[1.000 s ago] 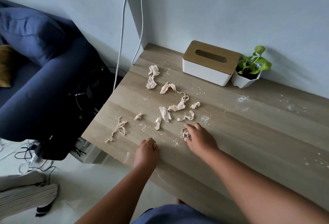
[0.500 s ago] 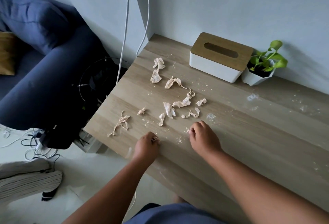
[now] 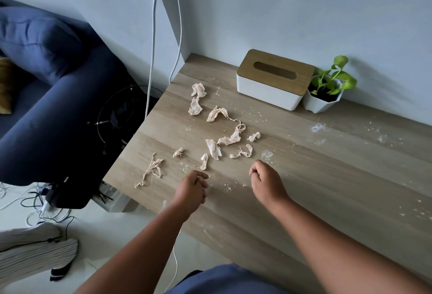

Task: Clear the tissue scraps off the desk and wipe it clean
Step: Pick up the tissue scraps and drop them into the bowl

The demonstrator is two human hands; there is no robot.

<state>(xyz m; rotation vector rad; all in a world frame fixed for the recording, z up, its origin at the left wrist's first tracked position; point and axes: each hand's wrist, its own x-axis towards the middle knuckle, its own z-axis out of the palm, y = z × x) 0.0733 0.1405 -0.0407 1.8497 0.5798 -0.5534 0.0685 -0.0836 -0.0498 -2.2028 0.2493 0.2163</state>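
Beyond the desk's left edge, a blue sofa (image 3: 53, 97) stands partly cut off by the frame, with a dark fan guard (image 3: 121, 116) and tangled cables (image 3: 35, 204) on the floor that are hard to make out. Two white cords (image 3: 153, 36) hang down the wall to the desk's (image 3: 327, 176) back left corner. Near the left edge lies a long twisted tissue strip (image 3: 152, 169), apart from the rest. The remaining tissue scraps (image 3: 219, 134) are scattered from the back left area toward the middle of the desk, with fine white crumbs (image 3: 228, 186) among them. The left hand (image 3: 192, 190) sits near the front edge with fingers curled; a pale fleck shows at its fingertips, but whether it pinches a scrap cannot be told. The right hand (image 3: 266, 183) is close beside it, further in from the edge, fingers curled into a fist; what it encloses, if anything, is hidden. A white tissue box with wooden lid (image 3: 273, 78) stands at the back edge against the wall, touching or just beside a small white potted plant (image 3: 327, 88). White smears (image 3: 319, 127) mark the surface toward the right, where the desk is cut off.
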